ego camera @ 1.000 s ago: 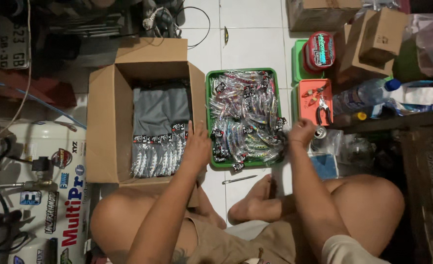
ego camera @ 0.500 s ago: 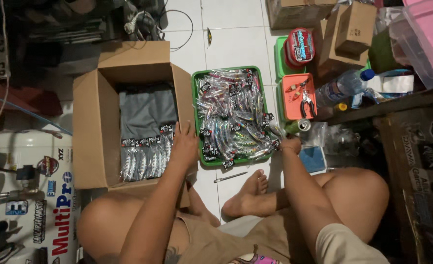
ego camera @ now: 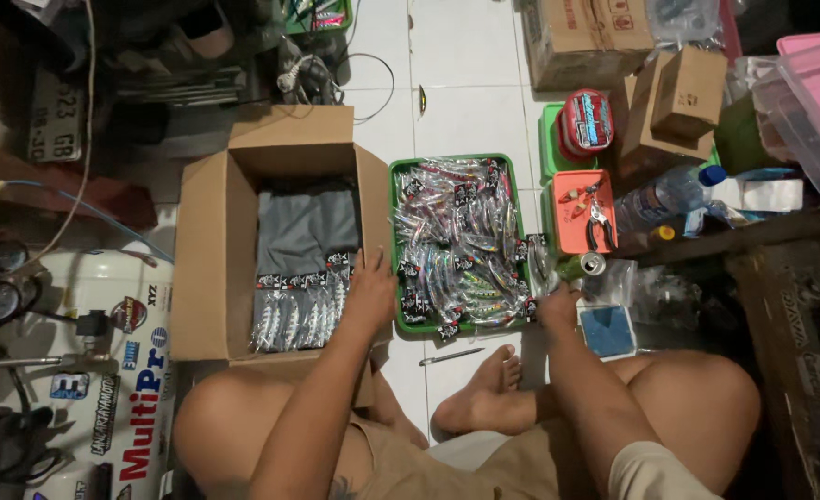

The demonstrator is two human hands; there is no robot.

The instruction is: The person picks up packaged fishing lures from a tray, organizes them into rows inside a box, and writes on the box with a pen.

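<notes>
Clear-wrapped lure packets (ego camera: pixel 299 315) under left hand (ego camera: pixel 371 294), palm flat on the row at the cardboard box's (ego camera: pixel 208 268) near right corner; grip on one cannot be told. Right hand (ego camera: pixel 558 304) closed on a packet at the green tray's (ego camera: pixel 395 243) near right corner. One row boxed, grey liner bare; tray piled full.

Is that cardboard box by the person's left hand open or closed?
Open. The cardboard box has its flaps folded outward, showing a row of clear packets inside, with the left hand at its inner edge.
</notes>
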